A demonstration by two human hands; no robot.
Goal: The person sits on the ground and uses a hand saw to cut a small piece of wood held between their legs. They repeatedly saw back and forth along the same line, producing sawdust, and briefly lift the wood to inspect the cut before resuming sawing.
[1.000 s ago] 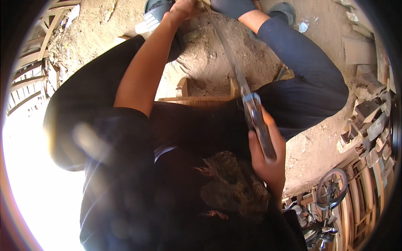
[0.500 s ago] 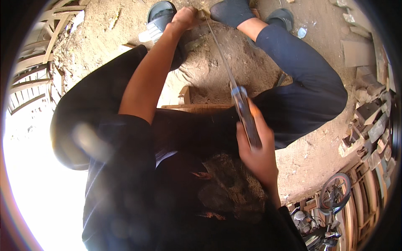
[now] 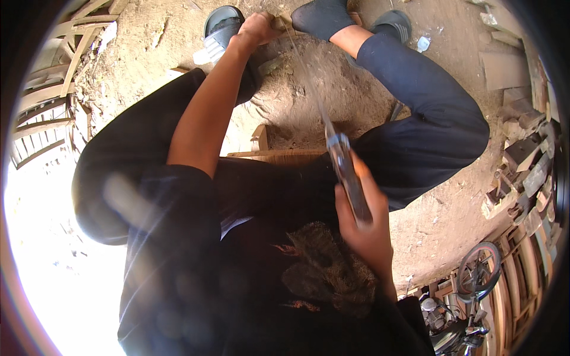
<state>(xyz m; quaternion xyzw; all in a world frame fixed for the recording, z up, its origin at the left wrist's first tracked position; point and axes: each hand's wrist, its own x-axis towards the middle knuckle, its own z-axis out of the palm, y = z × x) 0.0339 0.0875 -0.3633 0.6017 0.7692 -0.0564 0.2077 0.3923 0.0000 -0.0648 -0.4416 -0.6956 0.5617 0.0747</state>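
Note:
My right hand [image 3: 367,207] is wrapped round the handle of a hand saw [image 3: 348,178]. The saw's long thin blade [image 3: 312,80] points away from me and is smeared by motion. Its far part lies over a small piece of wood [image 3: 282,25] on the ground between my feet. Closed on the left end of this wood is my left hand [image 3: 257,28], with its fingers partly hidden. My foot in a dark sock [image 3: 322,18] is right beside the wood's other end; I cannot tell how firmly it presses.
A grey-and-black sandal [image 3: 222,32] is left of my left hand, another [image 3: 393,25] lies behind my right leg. I sit on a low wooden seat [image 3: 279,155]. Wood offcuts [image 3: 525,166] are piled at right, a motorbike [image 3: 454,323] stands lower right, and curved wooden frames [image 3: 53,89] stand left.
My right hand has drawn the saw slightly back toward me. My left hand keeps its hold on the wood, and my legs have barely shifted.

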